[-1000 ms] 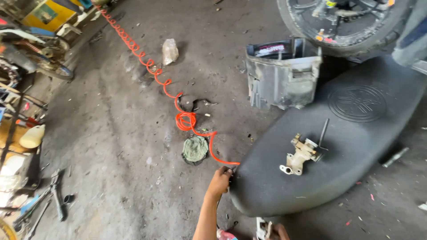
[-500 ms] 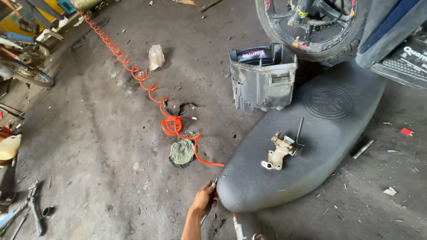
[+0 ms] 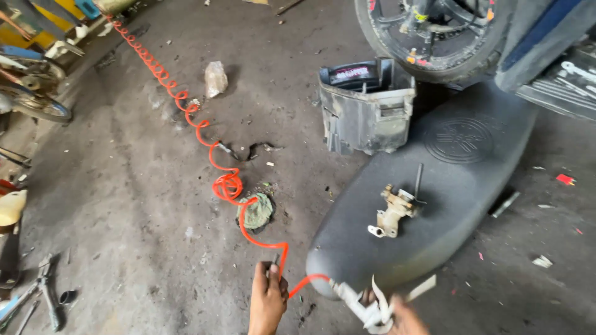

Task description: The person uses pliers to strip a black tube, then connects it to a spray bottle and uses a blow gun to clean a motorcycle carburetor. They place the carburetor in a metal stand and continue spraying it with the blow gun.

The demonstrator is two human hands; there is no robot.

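Observation:
My left hand (image 3: 268,301) is at the bottom edge, fingers closed on the orange coiled air hose (image 3: 218,180) where it drops toward the floor. My right hand (image 3: 406,315) is blurred at the bottom edge and grips a pale metal air blow gun (image 3: 363,304) fitted to the hose's end. Both hands are at the near tip of a black scooter seat (image 3: 459,167) lying on the concrete floor. A brass-coloured carburettor-like part (image 3: 392,214) with a thin rod rests on top of the seat.
A grey plastic box (image 3: 366,105) stands behind the seat, with a scooter wheel (image 3: 434,31) behind it. A dirty rag (image 3: 256,212) lies under the hose and a pale lump (image 3: 215,79) farther back. Pliers and hand tools (image 3: 46,298) lie at lower left.
My left hand has left the seat's near tip and closed on the hose. My right hand with the blow gun has risen into view at the bottom.

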